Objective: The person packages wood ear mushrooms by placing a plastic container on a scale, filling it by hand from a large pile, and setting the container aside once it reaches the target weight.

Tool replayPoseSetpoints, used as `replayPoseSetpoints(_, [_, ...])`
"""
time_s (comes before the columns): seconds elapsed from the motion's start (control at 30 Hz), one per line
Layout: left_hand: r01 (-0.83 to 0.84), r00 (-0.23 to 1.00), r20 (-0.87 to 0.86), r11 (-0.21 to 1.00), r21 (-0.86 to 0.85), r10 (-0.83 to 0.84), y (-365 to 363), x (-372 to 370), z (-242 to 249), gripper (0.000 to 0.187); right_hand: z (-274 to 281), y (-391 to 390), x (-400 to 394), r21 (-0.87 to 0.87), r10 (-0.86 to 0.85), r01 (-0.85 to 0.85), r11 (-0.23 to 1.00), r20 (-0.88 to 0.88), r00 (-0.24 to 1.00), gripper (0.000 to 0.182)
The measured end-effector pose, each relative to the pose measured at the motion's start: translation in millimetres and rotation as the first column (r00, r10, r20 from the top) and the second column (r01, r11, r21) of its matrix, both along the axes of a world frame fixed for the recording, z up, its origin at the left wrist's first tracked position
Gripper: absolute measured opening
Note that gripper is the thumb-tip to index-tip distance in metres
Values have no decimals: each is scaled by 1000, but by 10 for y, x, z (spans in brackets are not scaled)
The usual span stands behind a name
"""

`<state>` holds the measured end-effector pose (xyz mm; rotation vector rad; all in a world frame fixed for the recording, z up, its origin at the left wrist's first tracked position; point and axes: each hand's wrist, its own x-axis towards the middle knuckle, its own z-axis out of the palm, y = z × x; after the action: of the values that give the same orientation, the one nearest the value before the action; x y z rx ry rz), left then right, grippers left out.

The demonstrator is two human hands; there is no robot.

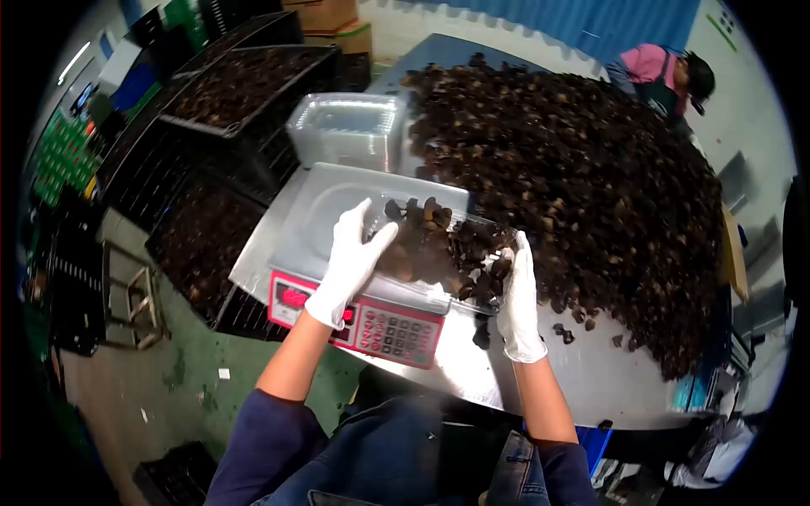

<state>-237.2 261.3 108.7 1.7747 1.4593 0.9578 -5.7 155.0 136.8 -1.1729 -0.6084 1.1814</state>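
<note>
A clear plastic tub (411, 268) holds dark brown pieces that look like wood ear mushrooms (430, 215). It spans the right part of a scale's platform (325, 202) and reaches past its right edge. My left hand (353, 261), in a white glove, is at the tub's left end with thumb and fingers apart. At the other end, my right hand (520, 308), also gloved, grips the tub's side, with mushroom pieces close to its fingers. The scale's red-edged keypad panel (392, 333) faces me, and my left wrist partly covers its display.
A big mushroom heap (574, 185) covers much of the metal table (607, 379). Stacked clear tubs (346, 126) stand behind the scale. Black crates (245, 126) of mushrooms are on the left. Another person (658, 76) bends over the heap's far right side.
</note>
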Motion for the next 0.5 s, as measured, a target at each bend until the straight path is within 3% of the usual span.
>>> replayPoseSetpoints(0.03, [55, 998, 13, 998, 16, -55, -78, 138, -16, 64, 48, -145, 85, -6, -12, 12, 1000, -42, 999, 64])
replayPoseSetpoints(0.07, [114, 993, 30, 993, 6, -115, -172, 271, 13, 65, -466, -231, 383, 130, -134, 109, 986, 210, 969, 60])
replayPoseSetpoints(0.1, [176, 983, 46, 984, -4, -176, -264, 407, 26, 65, -539, -374, 552, 149, -191, 161, 976, 217, 957, 56])
replayPoseSetpoints(0.13, [257, 957, 152, 965, -53, -246, -323, 550, -71, 67, -411, -597, 611, 122, -216, 197, 973, 164, 963, 53])
replayPoseSetpoints(0.17, [319, 940, 145, 946, -49, -309, -408, 699, -83, 66, -266, -802, 663, 96, -240, 230, 968, 112, 964, 51])
replayPoseSetpoints(0.2, [399, 909, 165, 913, -79, -383, -504, 862, -47, 66, -249, -931, 786, 44, -325, 330, 943, -94, 941, 48])
replayPoseSetpoints(0.23, [477, 871, 185, 872, -107, -454, -605, 1010, 35, 66, -382, -1120, 959, 55, -437, 437, 898, -18, 899, 46])
replayPoseSetpoints(0.3, [594, 799, 198, 797, -109, -568, -714, 1251, 130, 66, -237, -1464, 1135, -14, -555, 556, 831, -71, 829, 46])
replayPoseSetpoints(0.37, [583, 813, 20, 812, -21, -582, -568, 1370, 125, 62, -279, -1859, 1386, -8, -666, 667, 745, -53, 744, 46])
replayPoseSetpoints(0.43, [468, 881, -116, 881, 66, -459, -289, 1410, 432, 53, -448, -2342, 1714, -29, -743, 743, 669, -23, 669, 46])
replayPoseSetpoints(0.5, [314, 944, 18, 916, 250, -328, 400, 1283, 191, 52, -414, -2721, 1910, 33, -807, 806, 590, 24, 590, 44])
